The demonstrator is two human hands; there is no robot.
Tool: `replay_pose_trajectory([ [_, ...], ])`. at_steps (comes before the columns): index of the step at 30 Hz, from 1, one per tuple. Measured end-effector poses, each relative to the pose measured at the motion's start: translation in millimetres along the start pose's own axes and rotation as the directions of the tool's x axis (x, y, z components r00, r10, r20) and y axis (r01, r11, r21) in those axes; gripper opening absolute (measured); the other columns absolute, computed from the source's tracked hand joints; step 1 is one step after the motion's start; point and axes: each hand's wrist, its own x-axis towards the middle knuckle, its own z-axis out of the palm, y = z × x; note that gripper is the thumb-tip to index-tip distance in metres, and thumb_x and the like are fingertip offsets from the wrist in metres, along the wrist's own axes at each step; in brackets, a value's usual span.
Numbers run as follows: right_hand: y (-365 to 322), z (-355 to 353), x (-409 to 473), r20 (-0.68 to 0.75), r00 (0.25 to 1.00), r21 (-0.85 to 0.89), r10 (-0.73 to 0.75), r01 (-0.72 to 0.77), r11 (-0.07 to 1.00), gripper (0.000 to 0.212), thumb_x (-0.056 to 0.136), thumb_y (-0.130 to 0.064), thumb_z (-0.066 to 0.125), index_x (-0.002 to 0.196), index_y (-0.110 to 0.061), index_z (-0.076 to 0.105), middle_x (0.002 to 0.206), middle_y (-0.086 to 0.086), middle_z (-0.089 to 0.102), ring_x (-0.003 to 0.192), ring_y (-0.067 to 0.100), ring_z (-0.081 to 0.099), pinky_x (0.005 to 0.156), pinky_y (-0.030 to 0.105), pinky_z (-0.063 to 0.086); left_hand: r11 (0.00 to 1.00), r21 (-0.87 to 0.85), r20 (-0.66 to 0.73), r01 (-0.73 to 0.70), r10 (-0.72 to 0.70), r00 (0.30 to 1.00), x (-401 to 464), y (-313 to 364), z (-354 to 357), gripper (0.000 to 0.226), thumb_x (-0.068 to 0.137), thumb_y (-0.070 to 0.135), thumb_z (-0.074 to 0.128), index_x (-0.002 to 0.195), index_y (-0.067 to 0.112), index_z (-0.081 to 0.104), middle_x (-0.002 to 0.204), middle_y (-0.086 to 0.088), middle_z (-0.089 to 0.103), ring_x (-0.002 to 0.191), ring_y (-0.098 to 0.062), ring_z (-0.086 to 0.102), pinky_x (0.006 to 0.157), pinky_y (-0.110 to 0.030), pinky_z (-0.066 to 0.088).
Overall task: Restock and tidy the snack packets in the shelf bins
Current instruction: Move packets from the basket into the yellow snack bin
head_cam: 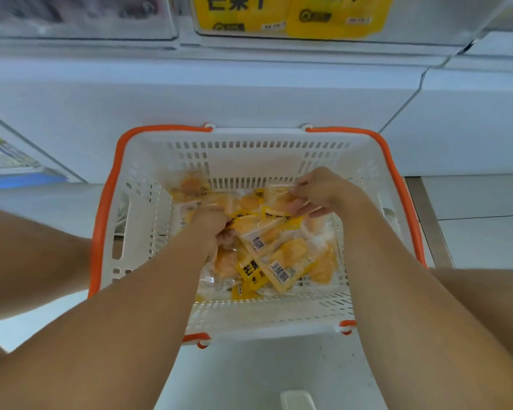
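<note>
A white shopping basket (pixel 249 149) with orange handles stands on the floor below me. Its bottom holds several yellow dried-mango snack packets (pixel 282 269). Both my arms reach down into it. My left hand (pixel 212 224) is curled around packets near the basket's middle. Further back and to the right, my right hand (pixel 319 190) pinches a yellow packet (pixel 280 192) by its top edge. A clear shelf bin (pixel 444 22) above shows yellow packets (pixel 332 16) of the same kind.
The white shelf base (pixel 219 93) rises right behind the basket. Another clear bin (pixel 80 16) with dark packets sits at upper left. Pale floor tiles (pixel 471 220) lie to the right, and a small white object (pixel 298 399) lies at the bottom edge.
</note>
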Motion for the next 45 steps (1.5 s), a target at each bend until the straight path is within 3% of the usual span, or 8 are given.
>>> replay_pose_trajectory([
  [8, 14, 10, 10, 0.075, 0.979, 0.759, 0.191, -0.18, 0.625, 0.047, 0.09, -0.041, 0.072, 0.129, -0.016, 0.063, 0.146, 0.006, 0.046, 0.134, 0.037, 0.043, 0.104, 0.055, 0.046, 0.97, -0.242, 0.002, 0.039, -0.039, 0.999, 5, 10, 6, 0.022, 0.096, -0.008, 0.051, 0.113, 0.005, 0.056, 0.11, -0.014, 0.065, 0.081, -0.022, 0.065, 0.063, -0.036, 0.059],
  [16, 28, 67, 14, 0.029, 0.98, 0.927, 0.198, -0.1, 0.361, 0.017, 0.099, -0.007, 0.06, 0.115, -0.004, 0.057, 0.09, 0.012, 0.067, 0.066, 0.023, 0.067, 0.053, 0.04, 0.061, 0.913, -0.367, 0.324, 0.177, -0.053, 0.945, -22, 4, 0, 0.037, 0.095, -0.005, 0.035, 0.122, 0.002, 0.058, 0.114, -0.024, 0.068, 0.103, -0.039, 0.067, 0.083, -0.056, 0.057],
  [22, 29, 50, 26, -0.005, 1.0, 0.739, -0.014, 0.014, 0.674, 0.043, 0.089, -0.002, 0.072, 0.13, -0.009, 0.061, 0.108, 0.01, 0.072, 0.078, 0.018, 0.069, 0.065, 0.031, 0.06, 0.987, -0.104, 0.489, 0.125, -0.059, 0.87, -30, 45, -22, 0.075, 0.082, 0.069, 0.049, 0.123, 0.008, 0.065, 0.117, -0.021, 0.069, 0.11, -0.04, 0.065, 0.095, -0.051, 0.049],
  [27, 17, 69, 23, 0.054, 0.993, 0.492, -0.103, 0.063, 0.868, 0.015, 0.091, -0.019, 0.074, 0.102, -0.009, 0.07, 0.084, 0.001, 0.074, 0.066, 0.015, 0.069, 0.061, 0.032, 0.059, 0.829, 0.517, 0.501, -0.213, -0.091, 0.861, -29, 56, -22, 0.037, 0.08, 0.023, 0.08, 0.115, 0.02, 0.069, 0.105, -0.01, 0.075, 0.094, -0.029, 0.073, 0.088, -0.046, 0.057],
  [31, 41, 78, 27, -0.255, 0.965, -0.139, 0.058, -0.096, 0.986, 0.074, 0.085, -0.056, 0.07, 0.141, -0.013, 0.05, 0.141, 0.011, 0.053, 0.125, 0.032, 0.055, 0.098, 0.046, 0.051, 0.87, 0.465, 0.215, -0.164, 0.068, 0.974, -5, 20, -24, 0.058, 0.068, 0.03, 0.089, 0.118, 0.02, 0.063, 0.115, -0.007, 0.071, 0.099, -0.03, 0.07, 0.089, -0.05, 0.056],
  [35, 68, 84, 12, -0.102, 0.982, -0.43, 0.159, -0.187, 0.883, 0.128, 0.056, -0.048, 0.095, 0.154, -0.018, 0.019, 0.153, 0.009, 0.03, 0.139, 0.038, 0.034, 0.107, 0.052, 0.042, 0.934, 0.333, 0.025, -0.128, 0.127, 0.992, 8, -6, -19, 0.042, 0.088, 0.016, 0.073, 0.12, 0.015, 0.047, 0.127, -0.01, 0.059, 0.112, -0.032, 0.06, 0.097, -0.05, 0.051],
  [40, 77, 76, 24, -0.202, 0.973, -0.386, 0.112, -0.185, 0.904, 0.028, 0.08, -0.014, 0.074, 0.103, -0.007, 0.06, 0.1, 0.008, 0.064, 0.089, 0.024, 0.064, 0.066, 0.03, 0.052, 0.924, 0.321, 0.052, -0.209, 0.203, 0.978, 5, -11, -10, 0.067, 0.089, 0.01, 0.07, 0.147, 0.017, 0.036, 0.142, -0.005, 0.05, 0.125, -0.03, 0.053, 0.104, -0.044, 0.046],
  [45, 67, 52, 23, 0.074, 0.992, -0.458, 0.099, -0.055, 0.887, 0.027, 0.091, -0.03, 0.073, 0.087, -0.006, 0.06, 0.082, 0.008, 0.056, 0.073, 0.026, 0.06, 0.061, 0.029, 0.05, 0.906, 0.301, 0.078, -0.297, 0.287, 0.955, 3, -15, -8, 0.063, 0.089, 0.008, 0.069, 0.145, 0.02, 0.043, 0.141, -0.002, 0.055, 0.121, -0.022, 0.055, 0.098, -0.037, 0.047],
])
